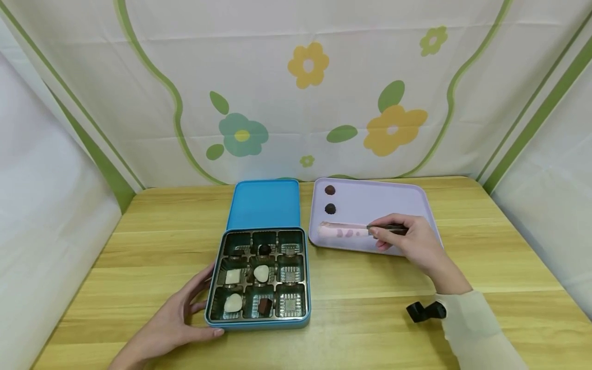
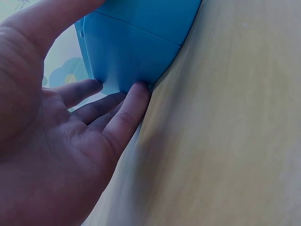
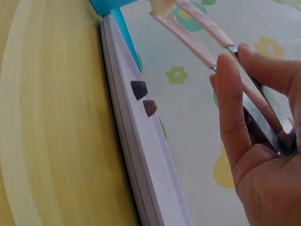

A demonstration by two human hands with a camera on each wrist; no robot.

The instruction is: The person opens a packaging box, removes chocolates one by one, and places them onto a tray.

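Wood-grain table (image 1: 365,329) stood before flower-printed cloth (image 1: 185,56), left hand (image 1: 168,318) spread against blue chocolate tin (image 1: 263,325), right hand (image 1: 418,244) pinched pink-tipped tongs (image 1: 353,231) above lilac tray (image 1: 384,200), pale piece (image 3: 162,6) at their tips was cut off by right wrist view's upper edge.

Head view: tips of your left fingers (image 1: 199,280) were hidden at the blue tin (image 1: 259,326); the dark piece (image 1: 237,253) in its far-left compartment (image 1: 238,239) showed too dimly to identify. Right wrist view: top edge clipped the pale piece (image 3: 162,6) by your tongs (image 3: 205,22), shape indeterminate; right edge cropped your right hand (image 3: 270,183).
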